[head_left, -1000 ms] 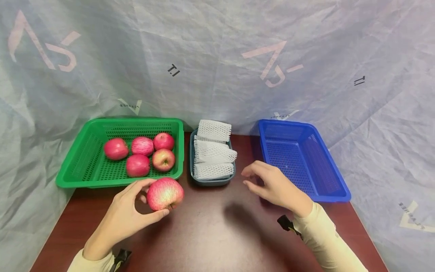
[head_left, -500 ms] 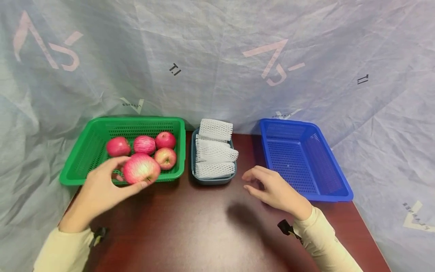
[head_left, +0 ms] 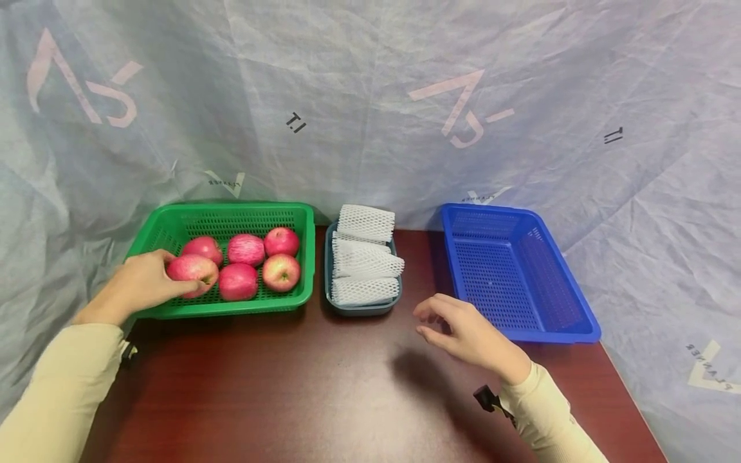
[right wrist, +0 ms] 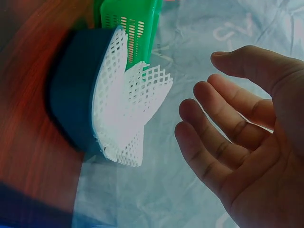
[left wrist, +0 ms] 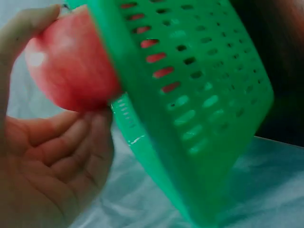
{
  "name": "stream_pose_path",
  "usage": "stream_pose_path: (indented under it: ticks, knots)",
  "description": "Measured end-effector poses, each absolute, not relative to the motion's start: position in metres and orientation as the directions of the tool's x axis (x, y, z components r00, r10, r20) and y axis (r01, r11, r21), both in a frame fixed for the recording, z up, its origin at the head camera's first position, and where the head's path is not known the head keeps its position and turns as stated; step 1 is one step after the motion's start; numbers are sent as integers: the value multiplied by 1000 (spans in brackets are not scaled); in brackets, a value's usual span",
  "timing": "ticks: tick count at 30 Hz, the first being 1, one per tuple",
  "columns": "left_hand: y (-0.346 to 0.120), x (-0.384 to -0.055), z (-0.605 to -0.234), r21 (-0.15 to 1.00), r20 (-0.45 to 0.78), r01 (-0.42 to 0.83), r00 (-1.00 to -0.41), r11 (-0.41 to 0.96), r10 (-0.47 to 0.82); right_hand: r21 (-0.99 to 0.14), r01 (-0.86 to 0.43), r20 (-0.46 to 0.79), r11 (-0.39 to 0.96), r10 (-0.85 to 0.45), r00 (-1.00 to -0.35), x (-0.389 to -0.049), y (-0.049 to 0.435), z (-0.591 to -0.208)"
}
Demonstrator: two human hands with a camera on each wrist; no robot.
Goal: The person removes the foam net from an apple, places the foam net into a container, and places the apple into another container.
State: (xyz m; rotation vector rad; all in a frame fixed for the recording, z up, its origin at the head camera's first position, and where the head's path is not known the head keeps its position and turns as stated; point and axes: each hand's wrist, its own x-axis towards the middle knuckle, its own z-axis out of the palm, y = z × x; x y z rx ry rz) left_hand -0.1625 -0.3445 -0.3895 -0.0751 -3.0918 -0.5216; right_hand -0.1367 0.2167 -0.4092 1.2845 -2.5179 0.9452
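Note:
My left hand (head_left: 139, 280) holds a red apple (head_left: 193, 273) between thumb and fingers, over the front left part of the green basket (head_left: 231, 310). In the left wrist view the same apple (left wrist: 71, 64) is at the basket's rim, thumb on one side and fingers on the other. Several other red apples (head_left: 246, 249) lie in that basket. My right hand (head_left: 471, 334), fingers loosely bent and holding nothing, hovers above the table between the small dark box (head_left: 365, 311) and the blue basket (head_left: 556, 335). White foam net sleeves (head_left: 365, 257) are piled in the dark box.
The reddish-brown table (head_left: 324, 386) carries the green basket at left, the dark box in the middle and the blue basket at right. A grey printed sheet (head_left: 359, 96) hangs behind them and along the sides.
My left hand has moved left and back with the apple, from in front of the green basket to over its left part. The right hand has stayed nearly in place.

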Motion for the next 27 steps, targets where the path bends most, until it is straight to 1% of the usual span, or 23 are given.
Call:
stream_pose_path:
  ticks: [3, 6, 9, 11, 18, 22, 24, 27]
  knots:
    - [-347, -168, -394, 291, -108, -2, -994, 957, 30, -470, -771, 409, 429, -669, -621, -135, 218, -412]
    - [-348, -171, -399, 259, -187, -46, -982, 965, 3, -479, -773, 409, 416, -673, -616, -133, 218, -413]
    - [-348, -173, -402, 246, -226, -65, -974, 967, -8, -486, -771, 402, 411, -678, -615, -131, 218, -415]
    - [-348, -174, -403, 247, -229, -68, -973, 967, -10, -491, -767, 399, 413, -677, -619, -130, 218, -415]
    - [-348, -175, -403, 257, -186, -22, -982, 966, 27, -506, -758, 390, 413, -674, -627, -128, 217, -418]
    - [-346, -170, -403, 263, -159, -9, -987, 965, 34, -507, -754, 384, 417, -674, -631, -127, 216, -418]
    - [-341, -164, -402, 273, -96, 8, -995, 962, 35, -511, -747, 383, 425, -665, -641, -126, 216, -417]
    - [-326, -147, -400, 295, 34, 40, -999, 955, 32, -521, -733, 383, 438, -647, -659, -125, 217, -416]
